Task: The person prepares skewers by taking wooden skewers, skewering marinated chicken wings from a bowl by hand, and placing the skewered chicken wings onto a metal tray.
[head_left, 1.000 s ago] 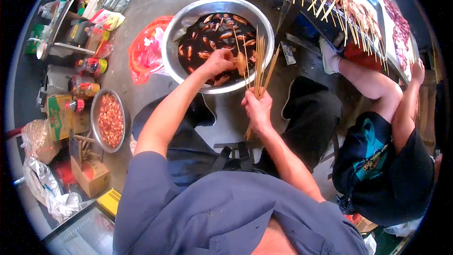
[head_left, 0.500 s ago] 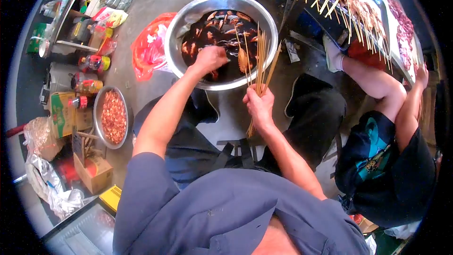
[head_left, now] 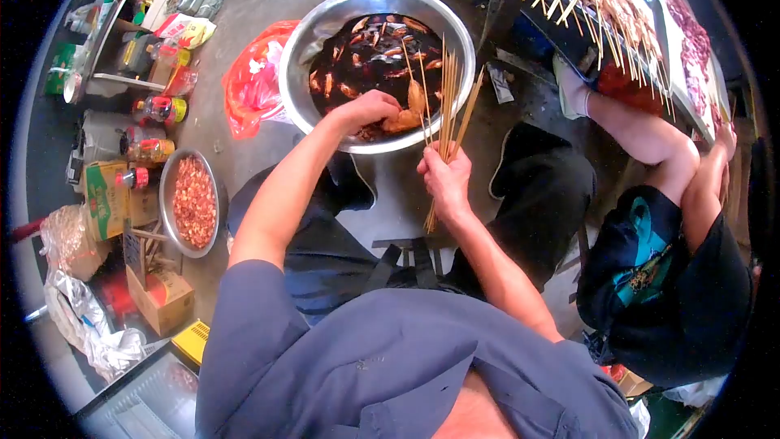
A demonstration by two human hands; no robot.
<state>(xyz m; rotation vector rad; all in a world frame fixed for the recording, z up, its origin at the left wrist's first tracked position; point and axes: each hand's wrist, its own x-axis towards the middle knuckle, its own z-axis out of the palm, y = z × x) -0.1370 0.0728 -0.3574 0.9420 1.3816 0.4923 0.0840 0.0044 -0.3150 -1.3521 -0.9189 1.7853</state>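
A large metal basin (head_left: 294,97) holds dark liquid with many brown meat pieces in it. Over its near rim, my left hand (head_left: 370,111) is closed on a brown meat piece (head_left: 402,120). To the right, my right hand (head_left: 446,181) is wrapped round a bundle of wooden skewers (head_left: 448,106), which fan upward over the basin's right side. One skewered meat piece (head_left: 416,97) sits on a skewer at the bundle's left, just beside the loose piece.
A red plastic bag (head_left: 253,85) lies left of the basin. A bowl of chopped meat (head_left: 193,203) stands by bottles and boxes. Upper right, a tray (head_left: 520,12) bears many skewers. Another person (head_left: 650,146) sits at the right, a hand by the table edge.
My left hand dipped into the basin's liquid, then rose with a meat piece and came near the skewer tips. My right hand has barely moved.
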